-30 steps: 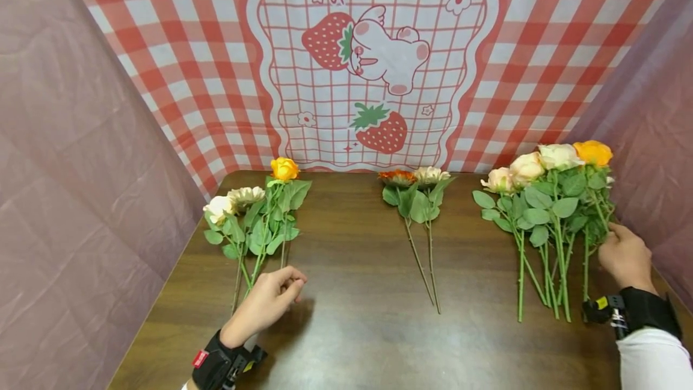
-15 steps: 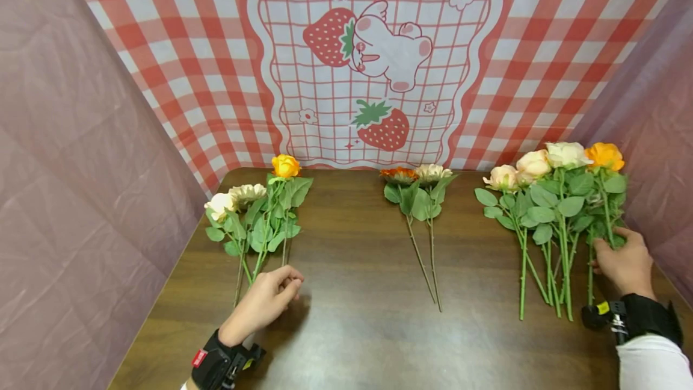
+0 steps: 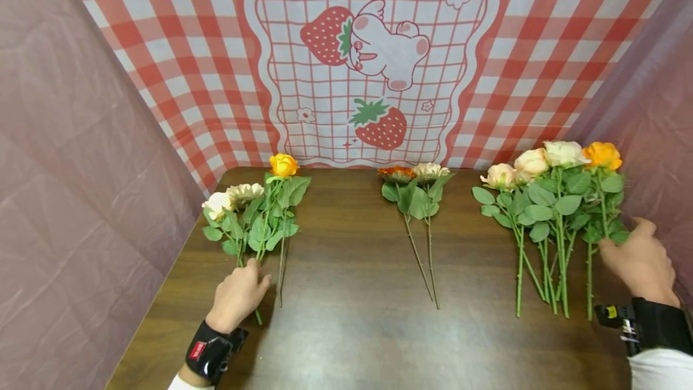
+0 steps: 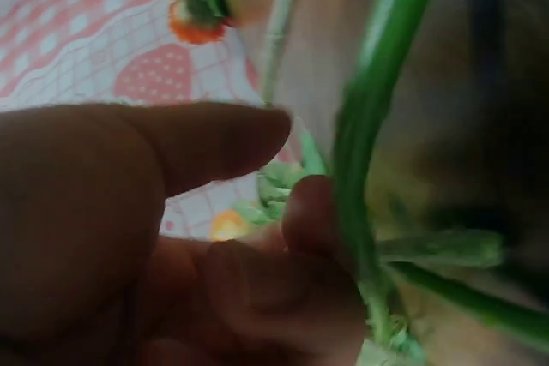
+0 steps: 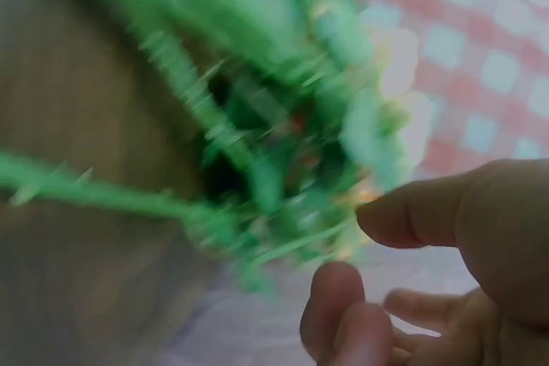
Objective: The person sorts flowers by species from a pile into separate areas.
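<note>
My left hand [image 3: 238, 297] is over the stems of a left group: a cream rose [image 3: 218, 204], a pale daisy-like flower [image 3: 246, 193] and a yellow-orange rose [image 3: 283, 165]. In the left wrist view a thick green stem [image 4: 369, 117] runs just past the fingertips, with the thumb apart from the fingers. On the far right, my right hand [image 3: 641, 260] is beside the leaves under an orange rose [image 3: 603, 155]. Its thumb and fingers are spread with nothing between them in the right wrist view, where thorny stems [image 5: 94, 190] lie beyond, blurred.
Two flowers, one rust-orange [image 3: 396, 173] and one cream [image 3: 431, 171], lie mid-table. Left of the orange rose are a white rose [image 3: 565, 153] and peach roses [image 3: 530, 162]. A checked strawberry cloth [image 3: 379, 125] hangs behind the brown table [image 3: 357, 318].
My left hand has moved left onto the stems of the left group. The orange rose on the right has shifted rightward, and my right hand has drawn away from its stem.
</note>
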The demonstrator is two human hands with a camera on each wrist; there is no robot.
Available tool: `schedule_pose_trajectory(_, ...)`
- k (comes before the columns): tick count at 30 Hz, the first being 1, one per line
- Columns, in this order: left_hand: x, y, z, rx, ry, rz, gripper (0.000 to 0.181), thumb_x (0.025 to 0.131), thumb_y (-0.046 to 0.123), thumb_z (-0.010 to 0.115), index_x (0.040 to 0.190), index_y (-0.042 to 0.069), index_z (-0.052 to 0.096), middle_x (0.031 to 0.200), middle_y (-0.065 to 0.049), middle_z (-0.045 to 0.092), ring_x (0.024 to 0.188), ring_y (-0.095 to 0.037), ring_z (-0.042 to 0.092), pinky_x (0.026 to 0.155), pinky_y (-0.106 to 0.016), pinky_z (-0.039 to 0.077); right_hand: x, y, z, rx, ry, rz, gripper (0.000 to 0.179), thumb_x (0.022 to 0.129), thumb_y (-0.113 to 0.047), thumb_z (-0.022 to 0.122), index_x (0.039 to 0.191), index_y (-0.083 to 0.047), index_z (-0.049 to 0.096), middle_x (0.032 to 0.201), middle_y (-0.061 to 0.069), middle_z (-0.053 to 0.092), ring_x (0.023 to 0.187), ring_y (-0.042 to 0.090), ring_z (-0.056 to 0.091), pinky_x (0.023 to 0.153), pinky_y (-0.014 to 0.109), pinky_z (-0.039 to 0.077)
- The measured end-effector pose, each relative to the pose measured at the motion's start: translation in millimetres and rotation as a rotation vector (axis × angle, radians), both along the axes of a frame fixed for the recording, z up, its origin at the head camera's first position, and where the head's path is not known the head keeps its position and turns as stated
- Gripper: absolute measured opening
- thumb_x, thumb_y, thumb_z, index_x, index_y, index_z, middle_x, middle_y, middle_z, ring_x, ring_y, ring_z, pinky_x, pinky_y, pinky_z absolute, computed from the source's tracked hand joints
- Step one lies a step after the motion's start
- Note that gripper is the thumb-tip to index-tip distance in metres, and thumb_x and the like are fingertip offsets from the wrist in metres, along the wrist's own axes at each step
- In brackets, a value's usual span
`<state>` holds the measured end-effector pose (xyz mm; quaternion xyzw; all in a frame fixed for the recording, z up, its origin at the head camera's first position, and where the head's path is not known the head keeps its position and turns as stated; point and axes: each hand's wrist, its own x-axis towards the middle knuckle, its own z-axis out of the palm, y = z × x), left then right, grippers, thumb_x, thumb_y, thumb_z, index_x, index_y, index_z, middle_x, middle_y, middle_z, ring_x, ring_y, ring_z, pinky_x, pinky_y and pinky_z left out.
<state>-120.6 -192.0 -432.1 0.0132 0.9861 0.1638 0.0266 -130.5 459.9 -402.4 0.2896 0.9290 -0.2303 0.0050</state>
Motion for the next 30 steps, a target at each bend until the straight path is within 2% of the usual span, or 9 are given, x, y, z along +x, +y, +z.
schedule_pose_trajectory(4, -2.4, -2.4, -5.4, -0.048, -0.015, -0.034, 0.027, 0.088, 0.022, 0.066, 0.070, 0.010, 0.051, 0.067, -0.015, 0.062, 0.060, -0.035, 0.064, 0.047, -0.049, 0.046, 3.8, -25.4, 15.2, 0.041, 0.069, 0.132, 0.075, 0.100, -0.025, 0.045, 0.150, 0.015, 0.006, 0.100, 0.038, 0.053, 0.077, 0.050, 0.055, 0.062, 0.056, 0.042)
schedule_pose_trajectory(6, -2.8, -2.3, -7.5, -0.049, -0.013, -0.041, 0.028, 0.087, 0.020, 0.066, 0.067, 0.011, 0.048, 0.063, -0.010, 0.058, 0.058, -0.032, 0.063, 0.046, -0.048, 0.045, 6.5, -40.6, 22.1, 0.053, 0.133, 0.235, 0.071, 0.101, -0.027, 0.046, 0.149, 0.015, 0.013, 0.085, 0.026, 0.058, 0.060, 0.035, 0.054, 0.051, 0.044, 0.038)
schedule_pose_trajectory(8, -2.7, -1.8, -8.9, -0.031, 0.002, -0.043, 0.027, 0.088, 0.019, 0.067, 0.070, 0.011, 0.048, 0.062, -0.008, 0.055, 0.058, -0.030, 0.062, 0.046, -0.046, 0.045, 9.6, -58.1, 28.0, 0.068, 0.196, 0.330, 0.065, 0.103, -0.028, 0.045, 0.148, 0.013, 0.022, 0.082, 0.019, 0.060, 0.053, 0.023, 0.051, 0.047, 0.036, 0.034)
schedule_pose_trajectory(14, 0.9, -6.3, -6.9, -0.013, 0.151, 0.051, 0.022, 0.088, 0.013, 0.065, 0.084, 0.000, 0.048, 0.066, -0.024, 0.060, 0.057, -0.044, 0.062, 0.045, -0.052, 0.046, 18.0, -115.9, 41.1, 0.100, 0.351, 0.562, 0.042, 0.102, -0.022, 0.054, 0.134, 0.004, 0.049, 0.083, 0.014, 0.063, 0.049, 0.013, 0.043, 0.045, 0.030, 0.030)
schedule_pose_trajectory(17, 2.7, -13.0, -3.6, -0.004, 0.111, 0.080, 0.023, 0.088, 0.013, 0.063, 0.086, -0.003, 0.046, 0.067, -0.029, 0.060, 0.058, -0.047, 0.062, 0.046, -0.055, 0.046, 19.7, -144.1, 45.2, 0.120, 0.396, 0.641, 0.031, 0.100, -0.018, 0.058, 0.125, 0.000, 0.058, 0.080, 0.008, 0.064, 0.051, 0.010, 0.042, 0.046, 0.028, 0.030)
schedule_pose_trajectory(20, 3.8, -19.2, -3.7, 0.053, 0.038, 0.055, 0.019, 0.085, 0.007, 0.062, 0.089, -0.003, 0.046, 0.070, -0.027, 0.060, 0.062, -0.043, 0.063, 0.050, -0.053, 0.047, 20.6, -171.1, 47.9, 0.106, 0.410, 0.712, 0.025, 0.098, -0.016, 0.061, 0.119, -0.003, 0.063, 0.078, 0.002, 0.063, 0.055, 0.007, 0.045, 0.048, 0.026, 0.033)
schedule_pose_trajectory(22, 4.4, -21.3, -4.8, 0.107, 0.037, 0.030, 0.017, 0.084, 0.002, 0.062, 0.092, -0.004, 0.047, 0.071, -0.025, 0.061, 0.064, -0.040, 0.063, 0.053, -0.051, 0.048, 21.5, -187.8, 48.6, 0.090, 0.415, 0.751, 0.023, 0.097, -0.015, 0.062, 0.117, -0.005, 0.065, 0.078, -0.002, 0.063, 0.058, 0.005, 0.047, 0.050, 0.025, 0.035)
schedule_pose_trajectory(26, 4.9, -20.5, -6.9, 0.182, 0.134, 0.008, 0.019, 0.084, -0.003, 0.063, 0.097, -0.004, 0.049, 0.066, -0.019, 0.060, 0.060, -0.032, 0.060, 0.053, -0.046, 0.048, 24.3, -215.6, 46.1, 0.063, 0.433, 0.813, 0.020, 0.095, -0.013, 0.064, 0.114, -0.008, 0.068, 0.077, -0.008, 0.061, 0.063, 0.003, 0.051, 0.054, 0.025, 0.040)
schedule_pose_trajectory(30, 5.9, -15.8, -4.2, 0.233, 0.209, 0.037, 0.024, 0.087, -0.004, 0.062, 0.106, -0.005, 0.048, 0.060, -0.008, 0.053, 0.054, -0.023, 0.052, 0.049, -0.039, 0.043, 28.7, -234.3, 40.9, 0.035, 0.425, 0.855, 0.017, 0.095, -0.014, 0.066, 0.111, -0.011, 0.069, 0.077, -0.011, 0.060, 0.064, 0.001, 0.051, 0.056, 0.024, 0.041)
